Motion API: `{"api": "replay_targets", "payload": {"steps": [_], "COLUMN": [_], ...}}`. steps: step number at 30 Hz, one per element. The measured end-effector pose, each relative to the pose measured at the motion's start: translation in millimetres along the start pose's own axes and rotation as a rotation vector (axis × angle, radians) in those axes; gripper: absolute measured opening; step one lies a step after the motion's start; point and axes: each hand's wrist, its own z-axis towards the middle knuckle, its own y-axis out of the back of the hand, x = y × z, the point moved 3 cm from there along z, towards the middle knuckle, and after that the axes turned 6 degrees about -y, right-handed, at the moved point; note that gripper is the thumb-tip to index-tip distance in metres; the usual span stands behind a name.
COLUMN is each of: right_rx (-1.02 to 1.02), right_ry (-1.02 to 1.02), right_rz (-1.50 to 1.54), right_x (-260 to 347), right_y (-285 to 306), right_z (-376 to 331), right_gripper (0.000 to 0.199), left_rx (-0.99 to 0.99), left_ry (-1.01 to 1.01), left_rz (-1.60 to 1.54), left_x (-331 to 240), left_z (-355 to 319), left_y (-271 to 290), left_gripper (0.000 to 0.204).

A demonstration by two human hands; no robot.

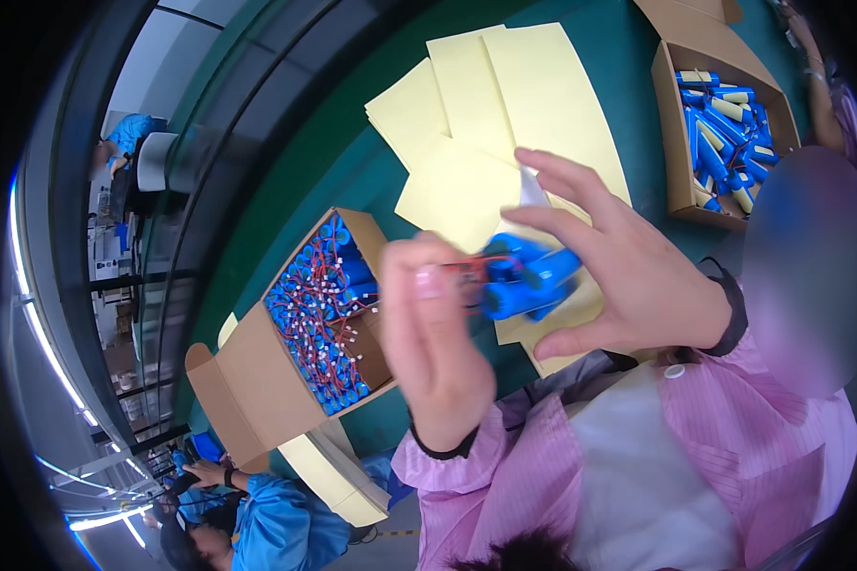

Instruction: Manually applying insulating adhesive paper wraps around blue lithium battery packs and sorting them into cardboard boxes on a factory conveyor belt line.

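Both hands are raised close to the camera over a green table (352,181). My left hand (435,341) pinches thin red wires (462,269) that run to a blue battery pack (527,279). My right hand (628,262) holds that pack from the right, fingers spread around it, with a small white slip (533,188) by its index finger. Pink sleeves cover both forearms.
An open cardboard box (248,381) packed with blue wired battery packs (326,314) sits left of my hands. Yellow paper sheets (505,105) lie behind them. Another box (681,181) of blue cells stands at the upper right. People in blue coats work at the lower left.
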Motion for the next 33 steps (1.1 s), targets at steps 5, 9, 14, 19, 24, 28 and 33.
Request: {"api": "replay_targets", "payload": {"steps": [5,9,14,19,24,28,33], "right_rx": [-0.032,-0.056,-0.116,-0.141,-0.15,-0.207,-0.213], "right_ry": [-0.026,-0.114,-0.18,-0.251,-0.248,-0.206,-0.058], "right_rz": [-0.086,-0.222,-0.41,-0.523,-0.611,-0.255,0.721], "right_x": [-13.4,-22.1,-37.6,-39.4,-43.6,-31.0,-20.0], "right_y": [-2.5,-9.9,-15.8,-19.8,-23.6,-12.7,9.5], "right_z": [-6.2,-9.4,-7.9,0.3,9.4,14.4,-3.8], "right_gripper": [0.044,0.034,0.025,0.024,0.028,0.027,0.063], "left_rx": [0.086,0.173,0.106,0.091,0.392,0.495,0.156], "left_ry": [0.101,0.231,0.115,-0.118,-0.072,-0.062,0.282], "left_rz": [-0.081,0.279,0.634,0.741,0.784,0.892,-0.377], "left_x": [17.0,52.4,68.0,51.2,44.3,64.1,57.5], "left_z": [3.8,13.0,13.2,0.1,-29.4,-41.3,-28.0], "left_y": [-16.0,-16.1,-12.8,-4.8,-24.2,-34.1,-14.3], "left_gripper": [0.023,0.023,0.033,0.03,0.023,0.024,0.038]}}
